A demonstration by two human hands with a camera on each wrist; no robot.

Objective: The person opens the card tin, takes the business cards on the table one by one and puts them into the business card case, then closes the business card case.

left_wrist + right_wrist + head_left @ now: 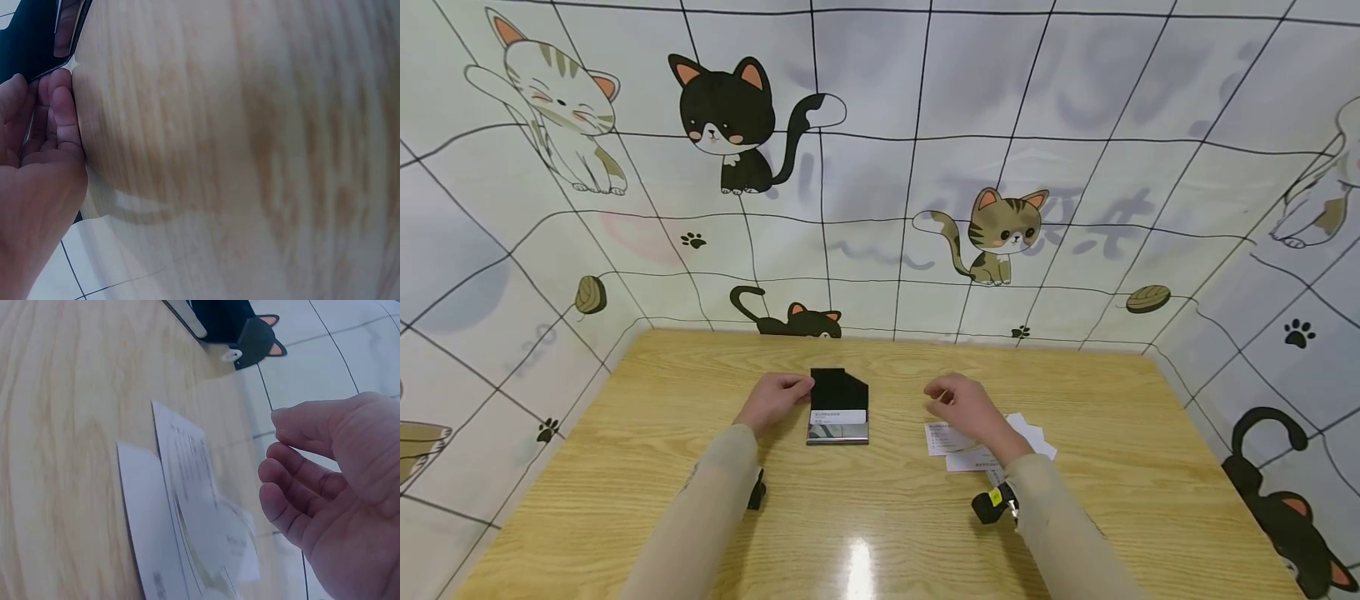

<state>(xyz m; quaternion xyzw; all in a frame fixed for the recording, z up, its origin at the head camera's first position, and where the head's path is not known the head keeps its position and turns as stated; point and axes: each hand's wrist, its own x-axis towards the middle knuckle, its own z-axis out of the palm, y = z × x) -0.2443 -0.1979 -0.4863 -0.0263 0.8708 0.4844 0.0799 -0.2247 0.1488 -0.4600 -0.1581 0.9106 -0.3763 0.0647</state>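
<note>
On the table lies an opened business card case (839, 388), its black flap turned back and a silver strip along its near end. A white card (838, 417) sits in it. My left hand (777, 395) pinches the left edge of the flap between thumb and fingers; the left wrist view shows the fingertips (60, 78) at the dark edge. Over several loose business cards (977, 458) hovers my right hand (964, 405), fingers loosely bent and nothing in them. In the right wrist view the printed cards (187, 462) overlap one another on the wood, beside that hand.
The wooden table (895, 517) runs back to a white grid-patterned cloth wall (865, 183) with cartoon cats, and the cloth also stands at both sides. A black wrist camera (992, 504) hangs under the right sleeve, close over the table.
</note>
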